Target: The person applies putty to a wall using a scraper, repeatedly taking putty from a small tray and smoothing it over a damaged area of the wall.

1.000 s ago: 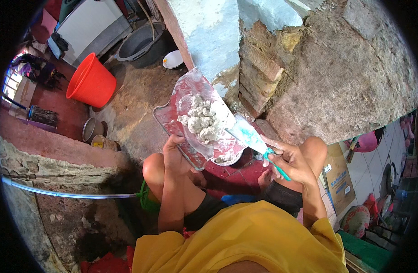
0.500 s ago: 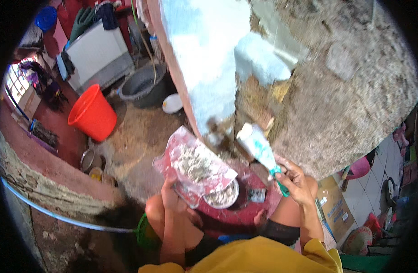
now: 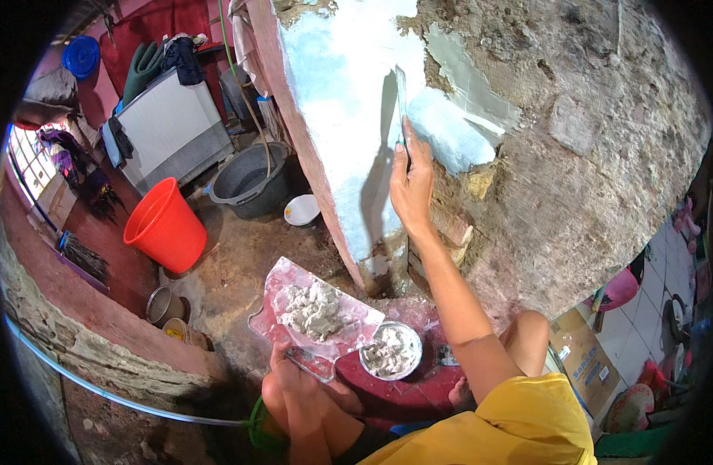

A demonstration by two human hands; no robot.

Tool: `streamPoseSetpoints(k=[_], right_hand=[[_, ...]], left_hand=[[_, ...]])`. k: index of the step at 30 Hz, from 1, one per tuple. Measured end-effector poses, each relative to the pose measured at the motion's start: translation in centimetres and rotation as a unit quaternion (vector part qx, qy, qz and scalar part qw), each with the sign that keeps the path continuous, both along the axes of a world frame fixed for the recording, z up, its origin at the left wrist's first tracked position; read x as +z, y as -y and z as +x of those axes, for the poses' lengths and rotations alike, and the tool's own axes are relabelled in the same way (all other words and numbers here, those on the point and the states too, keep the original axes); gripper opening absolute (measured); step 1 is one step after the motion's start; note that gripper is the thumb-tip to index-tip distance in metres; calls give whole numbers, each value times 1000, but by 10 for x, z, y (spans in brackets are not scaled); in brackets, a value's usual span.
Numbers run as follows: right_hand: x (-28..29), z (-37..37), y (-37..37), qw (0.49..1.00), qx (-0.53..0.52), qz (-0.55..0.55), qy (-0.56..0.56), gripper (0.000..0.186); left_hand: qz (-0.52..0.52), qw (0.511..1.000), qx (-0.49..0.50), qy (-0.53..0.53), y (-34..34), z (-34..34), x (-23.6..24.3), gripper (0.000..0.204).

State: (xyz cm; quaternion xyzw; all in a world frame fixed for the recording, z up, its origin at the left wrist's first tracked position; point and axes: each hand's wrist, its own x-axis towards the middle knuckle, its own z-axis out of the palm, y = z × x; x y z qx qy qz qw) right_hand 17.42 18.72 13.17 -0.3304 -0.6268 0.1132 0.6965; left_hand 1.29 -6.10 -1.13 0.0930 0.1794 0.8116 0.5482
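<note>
My right hand (image 3: 413, 184) is raised to the wall, its fingers closed round the handle of a putty knife (image 3: 402, 93). The knife's thin blade is seen nearly edge-on at the white plastered patch (image 3: 329, 108). Low on the left, my left hand (image 3: 288, 370) grips a pinkish, smeared board (image 3: 362, 320) from beneath; part of the hand is hidden under it. A heap of grey-white putty (image 3: 314, 311) lies on the board. Just right of the board stands a round white tub (image 3: 417, 358) with more putty in it, on a dark red surface (image 3: 372, 397).
Rough bare wall (image 3: 604, 170) spreads to the right of the plaster. A red bucket (image 3: 166, 226), a dark basin (image 3: 252, 190) and a small white bowl (image 3: 302, 210) stand on the floor at left. A blue hose (image 3: 124, 401) runs across the lower left. Cardboard (image 3: 583, 353) lies at right.
My right hand has moved up and away with the putty knife, from above the red surface to the wall. The blade, loaded with putty before, now meets the plaster. My left hand still holds the board.
</note>
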Motion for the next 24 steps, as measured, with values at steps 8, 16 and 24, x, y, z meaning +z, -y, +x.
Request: streamPoseSetpoints(k=[8, 16, 24], right_hand=[[5, -28, -24, 995, -77, 61, -19, 45], [5, -31, 0, 999, -14, -3, 30, 44], [21, -2, 2, 994, -44, 100, 8, 41]], left_hand=[[10, 1000, 14, 1, 6, -7, -4, 46], [-13, 1000, 21, 0, 7, -9, -13, 45], [-49, 997, 52, 11, 4, -8, -20, 55]])
